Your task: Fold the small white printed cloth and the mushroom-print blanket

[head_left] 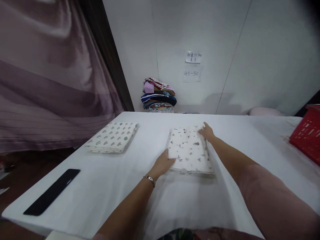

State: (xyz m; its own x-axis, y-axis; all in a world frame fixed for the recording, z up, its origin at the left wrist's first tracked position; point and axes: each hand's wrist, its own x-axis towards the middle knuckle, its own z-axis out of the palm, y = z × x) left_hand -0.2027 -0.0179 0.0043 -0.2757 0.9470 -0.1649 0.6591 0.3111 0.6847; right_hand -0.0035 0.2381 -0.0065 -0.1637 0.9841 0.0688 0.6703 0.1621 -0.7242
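A folded white cloth [188, 150] with small scattered prints lies flat in front of me. At its left edge, near the front corner, my left hand [163, 163] grips the cloth, thumb on top and fingers along the side. My right hand [207, 132] has the far right corner between thumb and fingers. Farther left rests a second folded white cloth [112, 137], patterned with grey shapes and a few coloured ones; neither hand touches it.
The white-covered table [105, 186] carries a long black strip [52, 191] at its front left. A stack of folded fabrics [159, 96] stands beyond the far edge by the wall. A red perforated basket [308, 133] is at the right, a pink curtain [50, 76] at the left.
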